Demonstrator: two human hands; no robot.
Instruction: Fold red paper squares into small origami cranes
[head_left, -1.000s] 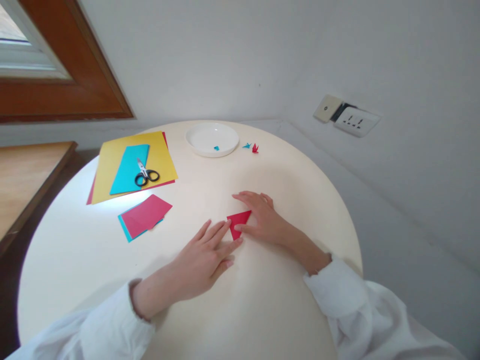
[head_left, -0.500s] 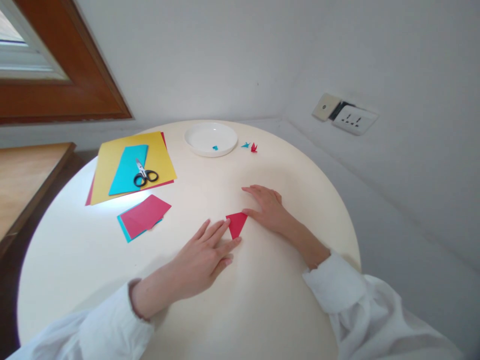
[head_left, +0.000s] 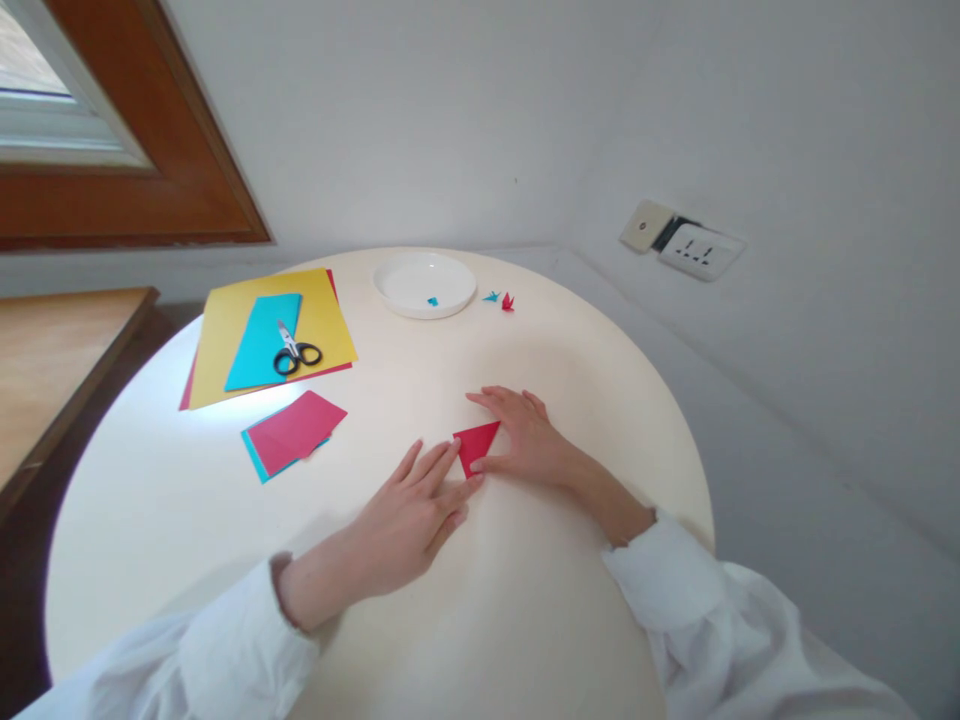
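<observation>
A small red piece of folded paper (head_left: pixel 474 443), roughly triangular, lies flat on the table between my hands. My left hand (head_left: pixel 409 515) rests open on the tabletop, its fingers apart and two fingertips pressing the paper's left and lower corners. From the right, my right hand (head_left: pixel 529 437) reaches over with its fingers spread. Its thumb touches the paper near the lower corner, close to my left fingertip, and its other fingers stretch past the upper right corner. Neither hand grips anything.
A white round plate (head_left: pixel 382 292) holds a tiny blue paper piece (head_left: pixel 433 301). Beside it stand a blue paper crane (head_left: pixel 491 296) and a red one (head_left: pixel 508 302). Scissors (head_left: pixel 296 352) lie on blue paper (head_left: pixel 251 360) over yellow sheets (head_left: pixel 217 330). Nearer are red paper pieces (head_left: pixel 296 430).
My right thumb has slid from the paper's upper right corner down to its lower edge, beside my left fingertip. My left hand holds its place on the paper. The view has shifted slightly.
</observation>
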